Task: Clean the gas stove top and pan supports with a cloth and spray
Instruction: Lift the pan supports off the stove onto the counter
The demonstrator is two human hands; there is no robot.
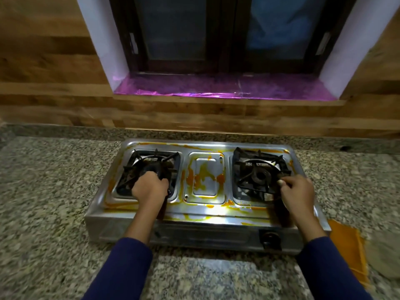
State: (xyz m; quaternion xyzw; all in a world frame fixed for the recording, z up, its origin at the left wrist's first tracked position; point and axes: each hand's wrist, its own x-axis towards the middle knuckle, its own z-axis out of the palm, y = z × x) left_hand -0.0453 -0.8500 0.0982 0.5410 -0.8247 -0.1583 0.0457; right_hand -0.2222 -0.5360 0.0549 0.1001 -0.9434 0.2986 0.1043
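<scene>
Gas stove (216, 215): a two-burner steel unit on the speckled granite tabletop (43, 202), close to the wall below the window.
Long axis: runs left to right across the view, parallel to the wall. The front panel with its knob (270, 237) faces the person.
Stove top: streaked with orange stains (203, 176), thickest on the middle plate and along the near edge.
Left pan support (138, 167): a black square frame in the left well, its prongs pointing inward at the burner.
Right pan support (255, 169): the same shape, over the right burner (259, 175). It may be tipped up slightly, though blur makes that unsure.
Left hand (150, 188): fingers curled down over the near right part of the left pan support, gripping it.
Right hand (297, 191): thumb and fingers pinching the near right bar of the right pan support.
Cloth (346, 245): orange, flat on the tabletop just right of the stove, untouched.
Spray: not in view.
Risk, slipping: each support is held at one edge only, so a lift would probably leave it hanging unevenly. A greasy bar could slide out and drop on the steel.
Risk, scraping: dragging a frame out rather than raising it could scratch the well.
Risk, sleeves: the forearms cross the stained near edge and could pick up the orange residue.
</scene>
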